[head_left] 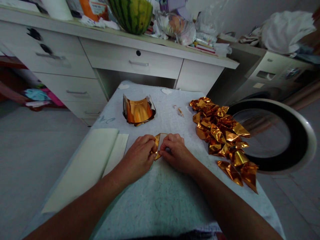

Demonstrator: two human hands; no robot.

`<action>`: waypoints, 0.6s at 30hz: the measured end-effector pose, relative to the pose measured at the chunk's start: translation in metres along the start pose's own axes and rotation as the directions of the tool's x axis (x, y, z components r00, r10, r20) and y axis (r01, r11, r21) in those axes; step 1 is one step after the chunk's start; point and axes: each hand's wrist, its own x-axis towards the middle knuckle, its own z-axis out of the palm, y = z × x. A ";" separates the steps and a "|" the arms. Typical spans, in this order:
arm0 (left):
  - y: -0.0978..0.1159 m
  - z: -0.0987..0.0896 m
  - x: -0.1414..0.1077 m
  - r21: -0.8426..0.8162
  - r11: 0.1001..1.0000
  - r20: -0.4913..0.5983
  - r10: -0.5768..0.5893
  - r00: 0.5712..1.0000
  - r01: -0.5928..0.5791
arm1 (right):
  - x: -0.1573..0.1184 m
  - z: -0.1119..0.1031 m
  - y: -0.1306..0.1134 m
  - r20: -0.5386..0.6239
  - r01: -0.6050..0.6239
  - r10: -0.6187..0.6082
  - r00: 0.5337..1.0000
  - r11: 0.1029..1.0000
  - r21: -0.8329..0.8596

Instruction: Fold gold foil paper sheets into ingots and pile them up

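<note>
Between my two hands is a small folded sheet of gold foil paper (pixel 157 154), with a pale inner face showing at its upper right. My left hand (pixel 141 151) grips its left side, fingers curled inward. My right hand (pixel 176 150) pinches the right side with thumb and fingers. Beyond them lies a curled stack of gold foil sheets (pixel 139 112). To the right spreads a pile of folded gold foil pieces (pixel 217 128), with two more pieces (pixel 231 171) near its front end. Pale yellow paper sheets (pixel 85 166) lie left of my left hand.
A pale patterned cloth (pixel 155 206) covers the table. Small wrapper-like scraps (pixel 179 111) lie near the back. Behind stands a white drawer desk (pixel 130 60) bearing a cut watermelon (pixel 132 15) and clutter. At right, a washing machine's open round door (pixel 272 133) reaches near the table edge.
</note>
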 end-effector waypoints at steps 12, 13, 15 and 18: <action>0.003 -0.001 -0.002 -0.033 0.999 0.020 -0.014 1.000 0.014 | 0.002 0.005 -0.001 -0.033 -0.032 0.031 0.999 0.999 -0.014; 0.003 -0.002 -0.003 -0.033 0.999 0.021 -0.014 1.000 0.015 | 0.002 0.005 -0.001 -0.031 -0.035 0.035 0.999 0.999 -0.014; 0.003 -0.001 -0.003 -0.026 1.000 0.018 -0.016 1.000 0.016 | 0.002 0.005 -0.002 -0.030 -0.040 0.039 0.999 0.999 -0.018; 0.002 0.000 -0.003 -0.009 1.000 0.020 -0.019 1.000 0.020 | 0.002 0.005 -0.003 -0.035 -0.043 0.042 0.999 0.999 -0.027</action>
